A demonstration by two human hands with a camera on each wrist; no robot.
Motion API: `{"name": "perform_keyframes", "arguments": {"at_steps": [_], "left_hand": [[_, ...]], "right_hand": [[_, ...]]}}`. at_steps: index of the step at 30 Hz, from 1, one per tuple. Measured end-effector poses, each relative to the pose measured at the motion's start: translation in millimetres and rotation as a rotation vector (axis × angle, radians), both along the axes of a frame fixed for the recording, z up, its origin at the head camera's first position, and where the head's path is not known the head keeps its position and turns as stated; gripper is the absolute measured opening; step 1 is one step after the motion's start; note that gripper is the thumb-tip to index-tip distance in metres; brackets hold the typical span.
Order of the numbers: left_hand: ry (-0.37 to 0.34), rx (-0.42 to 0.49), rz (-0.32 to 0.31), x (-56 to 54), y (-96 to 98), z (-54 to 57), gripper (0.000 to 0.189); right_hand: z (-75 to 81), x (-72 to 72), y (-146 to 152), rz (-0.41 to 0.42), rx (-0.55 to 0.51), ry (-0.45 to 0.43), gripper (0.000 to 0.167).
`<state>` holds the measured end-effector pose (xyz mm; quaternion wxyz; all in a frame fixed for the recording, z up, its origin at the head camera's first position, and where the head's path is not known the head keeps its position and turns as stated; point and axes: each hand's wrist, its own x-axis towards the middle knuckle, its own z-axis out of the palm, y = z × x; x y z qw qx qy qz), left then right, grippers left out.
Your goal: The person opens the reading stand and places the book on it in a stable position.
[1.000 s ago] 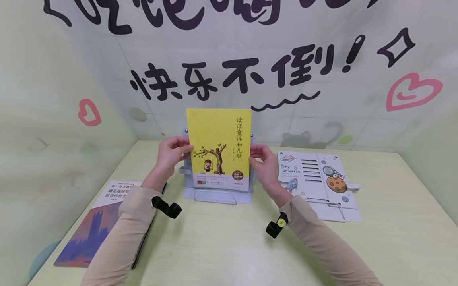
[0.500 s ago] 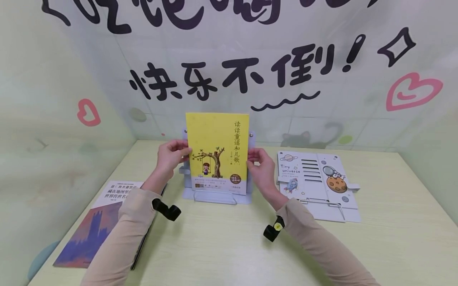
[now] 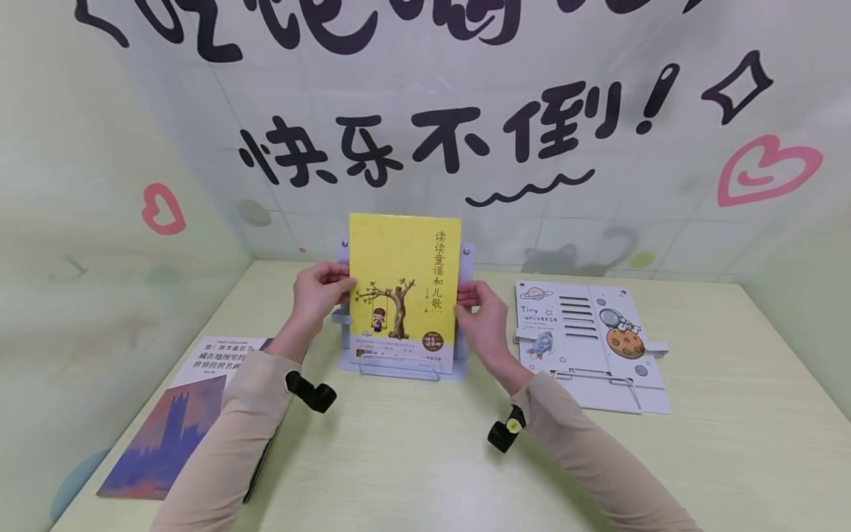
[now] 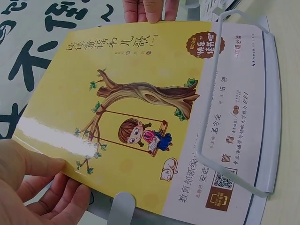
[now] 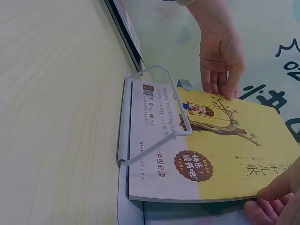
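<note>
A pale sheet (image 3: pixel 425 81) with rounded black lettering hangs behind a wood-grained table (image 3: pixel 425 458). On my left lie flat books (image 3: pixel 169 425), the top cover blue and pink. Next, the left hand (image 3: pixel 319 295) pinches one edge of a glossy yellow book (image 3: pixel 399 258), thumb on the cover. The book sits mid-table against a smooth, pale stand (image 3: pixel 468 266), long axis upright and leaning back, cover facing the person, its foot behind a bent wire bar (image 4: pixel 234 176). The right hand (image 3: pixel 485 318) pinches the opposite edge. Farther right, another flat, slotted stand (image 3: pixel 588 343) shows an astronaut.
</note>
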<state>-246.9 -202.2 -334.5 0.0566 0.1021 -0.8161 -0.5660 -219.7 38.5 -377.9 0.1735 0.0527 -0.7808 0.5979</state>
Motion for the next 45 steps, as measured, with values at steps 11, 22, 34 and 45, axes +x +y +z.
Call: {"name": "perform_keyframes", "arguments": {"at_steps": [11, 22, 34, 45], "left_hand": [[0.041, -0.037, 0.021, 3.6, 0.8, 0.4, 0.027], [0.153, 0.055, -0.018, 13.9, 20.6, 8.2, 0.026], [0.205, 0.105, -0.199, 22.5, 56.4, 9.8, 0.023], [0.206, 0.120, -0.294, 30.0, 94.9, 6.6, 0.021]], "right_hand": [[4.1, 3.0, 3, 0.008, 0.021, -0.051, 0.029], [20.0, 10.3, 27, 0.013, -0.062, -0.088, 0.032], [26.0, 24.9, 65, 0.036, -0.057, -0.060, 0.027], [24.1, 36.4, 102, 0.008, 0.015, -0.082, 0.027]]}}
